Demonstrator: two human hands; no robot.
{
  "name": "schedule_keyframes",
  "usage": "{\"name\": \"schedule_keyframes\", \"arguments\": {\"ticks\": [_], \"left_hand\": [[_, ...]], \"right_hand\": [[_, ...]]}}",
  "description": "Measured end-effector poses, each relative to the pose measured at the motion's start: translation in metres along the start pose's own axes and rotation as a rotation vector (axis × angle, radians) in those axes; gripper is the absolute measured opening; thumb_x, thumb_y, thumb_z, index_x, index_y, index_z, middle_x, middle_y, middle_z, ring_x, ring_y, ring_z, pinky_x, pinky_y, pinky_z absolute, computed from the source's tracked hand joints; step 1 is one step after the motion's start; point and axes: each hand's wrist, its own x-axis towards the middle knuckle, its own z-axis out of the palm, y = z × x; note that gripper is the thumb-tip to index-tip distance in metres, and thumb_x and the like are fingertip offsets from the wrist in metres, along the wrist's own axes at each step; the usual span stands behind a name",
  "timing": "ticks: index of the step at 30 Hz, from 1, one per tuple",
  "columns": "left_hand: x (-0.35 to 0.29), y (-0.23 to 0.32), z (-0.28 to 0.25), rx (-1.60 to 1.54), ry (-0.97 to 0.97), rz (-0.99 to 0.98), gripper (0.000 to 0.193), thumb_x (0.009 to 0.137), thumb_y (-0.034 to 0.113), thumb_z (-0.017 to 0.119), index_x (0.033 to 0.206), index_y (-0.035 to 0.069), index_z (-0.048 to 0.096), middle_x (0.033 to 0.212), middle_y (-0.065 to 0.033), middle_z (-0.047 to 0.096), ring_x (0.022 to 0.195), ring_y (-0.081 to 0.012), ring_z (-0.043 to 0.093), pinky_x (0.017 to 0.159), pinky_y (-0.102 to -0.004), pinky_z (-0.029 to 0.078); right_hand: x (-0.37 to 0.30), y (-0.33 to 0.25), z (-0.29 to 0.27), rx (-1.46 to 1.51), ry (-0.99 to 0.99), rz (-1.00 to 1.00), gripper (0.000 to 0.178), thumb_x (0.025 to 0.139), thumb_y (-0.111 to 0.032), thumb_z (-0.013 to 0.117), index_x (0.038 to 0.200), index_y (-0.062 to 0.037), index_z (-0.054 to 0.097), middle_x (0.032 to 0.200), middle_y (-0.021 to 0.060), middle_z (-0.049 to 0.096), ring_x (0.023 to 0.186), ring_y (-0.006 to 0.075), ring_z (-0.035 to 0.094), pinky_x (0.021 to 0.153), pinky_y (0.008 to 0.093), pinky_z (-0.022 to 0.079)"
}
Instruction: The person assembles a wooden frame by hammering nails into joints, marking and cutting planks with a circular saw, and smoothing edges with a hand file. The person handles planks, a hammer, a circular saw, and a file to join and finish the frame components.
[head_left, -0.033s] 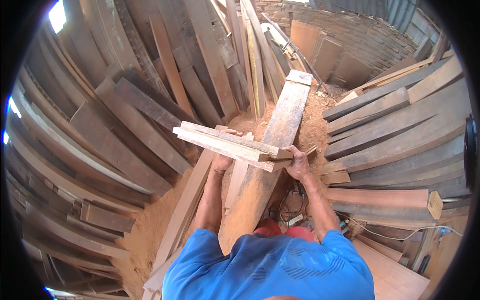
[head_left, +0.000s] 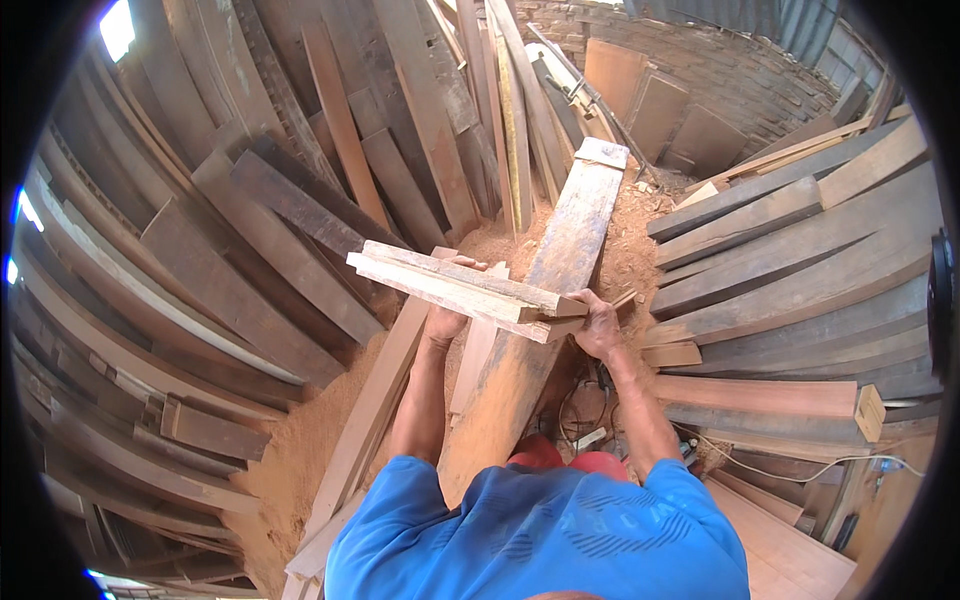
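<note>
A stack of short, pale wooden boards (head_left: 440, 290) is held crosswise above a long, weathered plank bench (head_left: 575, 225). My left hand (head_left: 446, 322) grips the stack from beneath near its middle; some fingers show past the far edge, while the boards cover the rest. At the right end, my right hand (head_left: 599, 328) is closed around the boards, its fingers curled over the end. The stack slants, its left end farther away from me than its right. A thin sliver of wood (head_left: 624, 299) shows just beyond my right hand.
Long planks (head_left: 280, 260) lean close together at the left and back. More boards (head_left: 780, 260) lie piled at the right. Sawdust (head_left: 300, 450) covers the floor. A pale cable (head_left: 790, 474) runs across the boards at the lower right. Lengths of timber (head_left: 365, 425) lie left of the bench.
</note>
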Motion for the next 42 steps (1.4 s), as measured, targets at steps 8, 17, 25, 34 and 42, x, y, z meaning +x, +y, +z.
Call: {"name": "schedule_keyframes", "arguments": {"ticks": [8, 17, 25, 34, 42], "left_hand": [[-0.006, -0.004, -0.001, 0.027, 0.042, 0.004, 0.063, 0.085, 0.033, 0.081, 0.132, 0.003, 0.050, 0.124, -0.0119, 0.060, 0.120, -0.0234, 0.058, 0.103, -0.0394, 0.047], [0.000, -0.006, 0.003, -0.220, 0.109, -0.119, 0.080, 0.076, 0.039, 0.088, 0.137, 0.005, 0.048, 0.127, -0.0108, 0.060, 0.122, -0.0225, 0.057, 0.106, -0.0393, 0.046], [0.064, -0.032, 0.003, 0.054, 0.184, -0.072, 0.044, 0.102, 0.036, 0.054, 0.128, 0.001, 0.045, 0.101, -0.0054, 0.056, 0.095, -0.0148, 0.053, 0.086, -0.0335, 0.047], [0.005, -0.149, 0.027, 0.085, -0.018, -0.761, 0.071, 0.108, 0.055, 0.029, 0.130, -0.007, 0.055, 0.126, -0.0130, 0.058, 0.116, -0.0193, 0.050, 0.102, -0.0349, 0.041], [-0.125, -0.175, 0.085, 0.026, -0.268, -1.022, 0.077, 0.108, 0.058, 0.016, 0.156, -0.001, 0.027, 0.158, -0.0199, 0.033, 0.148, -0.0288, 0.029, 0.121, -0.0368, 0.023]], "right_hand": [[0.007, -0.001, -0.001, 0.039, -0.048, 0.028, 0.036, 0.077, 0.005, 0.072, 0.111, -0.0049, 0.064, 0.100, 0.0122, 0.074, 0.095, 0.0178, 0.070, 0.081, 0.0318, 0.056], [0.012, -0.007, -0.003, -0.026, -0.074, 0.039, 0.041, 0.073, -0.003, 0.078, 0.111, -0.0071, 0.064, 0.102, 0.0184, 0.073, 0.097, 0.0361, 0.071, 0.084, 0.0408, 0.056], [0.001, -0.058, -0.007, -0.034, -0.214, 0.086, 0.044, 0.072, -0.026, 0.080, 0.110, -0.0054, 0.070, 0.094, 0.0215, 0.073, 0.091, 0.0382, 0.072, 0.080, 0.0441, 0.057], [-0.052, -0.136, 0.078, 0.439, 0.176, 0.343, 0.033, 0.075, -0.011, 0.067, 0.102, 0.0079, 0.065, 0.089, 0.0175, 0.072, 0.080, 0.0259, 0.070, 0.078, 0.0376, 0.056], [-0.107, -0.041, 0.120, 0.355, 0.120, 0.829, 0.038, 0.072, -0.013, 0.071, 0.103, 0.0062, 0.063, 0.085, 0.0199, 0.073, 0.082, 0.0296, 0.074, 0.077, 0.0393, 0.057]]}}
